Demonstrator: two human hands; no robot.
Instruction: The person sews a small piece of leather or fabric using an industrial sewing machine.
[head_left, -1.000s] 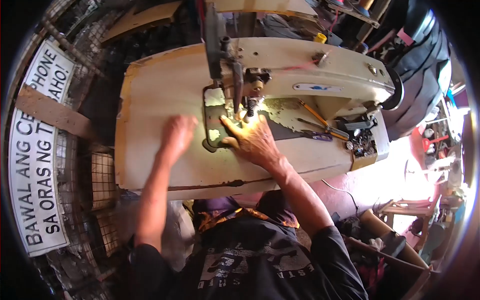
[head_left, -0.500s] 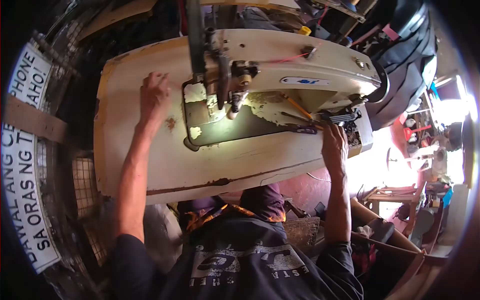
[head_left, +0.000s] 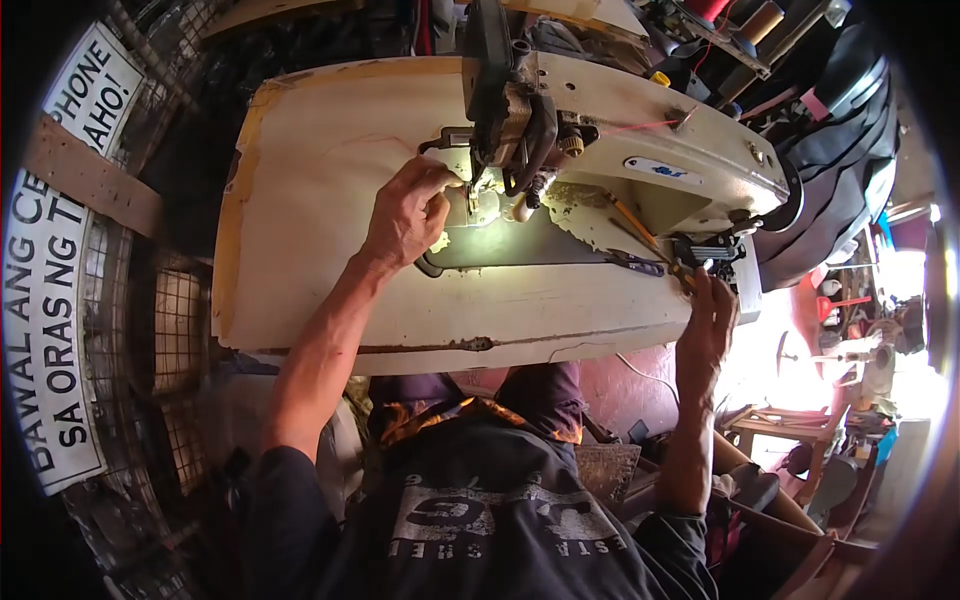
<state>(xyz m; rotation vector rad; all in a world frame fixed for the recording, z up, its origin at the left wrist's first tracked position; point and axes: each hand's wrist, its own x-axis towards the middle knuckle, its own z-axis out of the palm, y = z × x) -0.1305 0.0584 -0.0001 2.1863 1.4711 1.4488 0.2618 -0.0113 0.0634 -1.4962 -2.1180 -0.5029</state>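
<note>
A pale industrial sewing machine (head_left: 590,100) stands before me, its lamp lighting the needle plate. My left hand (head_left: 405,215) is closed in a pinch at the needle and presser foot (head_left: 472,200); whatever lies between thumb and finger is too small to make out. At the right end of the machine bed is my right hand (head_left: 708,315), its fingers bent and close together. They meet a yellow-and-dark tool end (head_left: 684,278), and their grip is partly hidden. Beside it lie a yellow pencil (head_left: 632,218) and dark-handled scissors (head_left: 636,263).
Red thread (head_left: 640,127) runs along the machine's arm. A bobbin winder (head_left: 705,252) and handwheel (head_left: 785,205) sit at the right end. Thread spools (head_left: 760,22) stand behind, with dark sheets (head_left: 840,140) hanging at right. A lettered sign (head_left: 62,330) hangs on the left-hand mesh.
My left hand has moved right from the bare tabletop to the needle area and pinched. My right hand has drawn slightly towards me. The whole view has shifted.
</note>
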